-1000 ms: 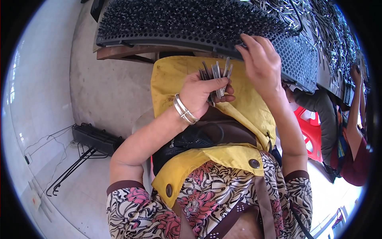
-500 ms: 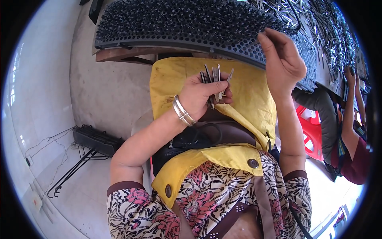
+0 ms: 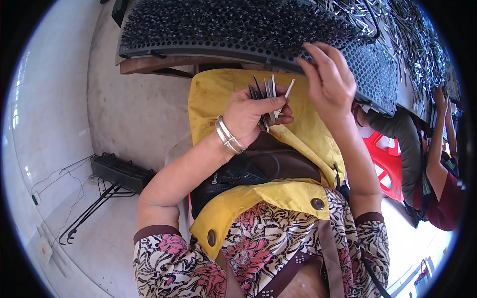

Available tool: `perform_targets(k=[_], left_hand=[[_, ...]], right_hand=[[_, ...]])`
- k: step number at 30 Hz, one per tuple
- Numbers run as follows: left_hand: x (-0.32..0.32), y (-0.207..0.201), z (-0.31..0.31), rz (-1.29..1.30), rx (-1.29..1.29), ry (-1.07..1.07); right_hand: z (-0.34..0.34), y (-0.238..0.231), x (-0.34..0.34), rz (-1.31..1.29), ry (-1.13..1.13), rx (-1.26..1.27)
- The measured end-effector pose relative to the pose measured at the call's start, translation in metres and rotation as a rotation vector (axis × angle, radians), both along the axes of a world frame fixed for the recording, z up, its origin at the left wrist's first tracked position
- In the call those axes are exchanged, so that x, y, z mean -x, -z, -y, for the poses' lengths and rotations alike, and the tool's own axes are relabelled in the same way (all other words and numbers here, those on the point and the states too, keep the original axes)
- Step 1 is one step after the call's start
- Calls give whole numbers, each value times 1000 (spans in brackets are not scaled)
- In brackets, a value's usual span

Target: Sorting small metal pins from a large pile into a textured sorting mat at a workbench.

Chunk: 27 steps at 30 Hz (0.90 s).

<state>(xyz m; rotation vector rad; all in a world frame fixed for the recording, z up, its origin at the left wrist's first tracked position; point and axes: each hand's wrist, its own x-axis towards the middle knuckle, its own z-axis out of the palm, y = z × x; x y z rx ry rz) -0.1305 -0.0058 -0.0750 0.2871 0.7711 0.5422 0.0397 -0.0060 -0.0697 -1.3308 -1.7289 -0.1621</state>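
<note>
My left hand [image 3: 247, 114], with a silver bangle at the wrist, is closed round a small bunch of thin flat metal strips [image 3: 273, 88]. Their ends stick up past my thumb, some dark and some bright. To the right of it, my right hand [image 3: 332, 82] is raised near the front edge of a perforated black tray [image 3: 318, 64]. Its fingers are apart, and nothing shows between them. Many thin dark pieces [image 3: 233, 27] stand upright in the tray's holes, packed close together; the tray's right end shows bare holes.
A yellow apron [image 3: 213, 94] covers my lap. Loose metal strips [image 3: 417, 39] lie heaped at the far right, where another person's arm [image 3: 437, 134] reaches in. A red plastic chair [image 3: 385, 159] stands at right, and a black rack [image 3: 121, 174] on the floor at left.
My right hand has moved left along the tray edge, closer to my left hand, and its fingers have spread a little. My left hand still holds the strips, nearly in place.
</note>
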Motion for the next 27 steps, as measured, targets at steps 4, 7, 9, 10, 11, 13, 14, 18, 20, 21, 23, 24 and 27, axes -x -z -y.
perform_targets(k=[4, 7, 9, 10, 11, 13, 14, 18, 20, 21, 23, 24, 27], left_hand=[[1, -3, 0, 22, -14, 17], [1, 0, 4, 11, -48, 78], [2, 3, 2, 12, -42, 66], [1, 4, 1, 11, -35, 52], [2, 6, 1, 6, -39, 67], [0, 5, 1, 32, 0, 50], [-2, 5, 1, 59, 42, 34], [-2, 5, 2, 78, 85, 80], [-2, 3, 1, 101, 92, 122], [-1, 4, 1, 99, 94, 120], [2, 8, 1, 137, 78, 174], [2, 9, 0, 137, 81, 169], [2, 8, 0, 161, 81, 197]], right_hand=[[37, -16, 15, -414, -59, 645], [44, -16, 13, -612, 27, 675], [42, -19, 7, -668, 127, 585], [36, -21, 0, -665, 135, 580], [30, -20, -7, -621, 202, 403], [16, -19, -22, -512, 257, 144], [9, -17, -29, -511, 263, 141], [-4, -14, -35, -314, 188, -25], [-11, -7, -35, -139, 112, -133], [-11, -4, -33, -106, 128, -109], [-15, -5, -33, -36, 96, -128], [-18, -5, -33, 36, 68, -151], [-20, -4, -32, 18, 16, -192]])
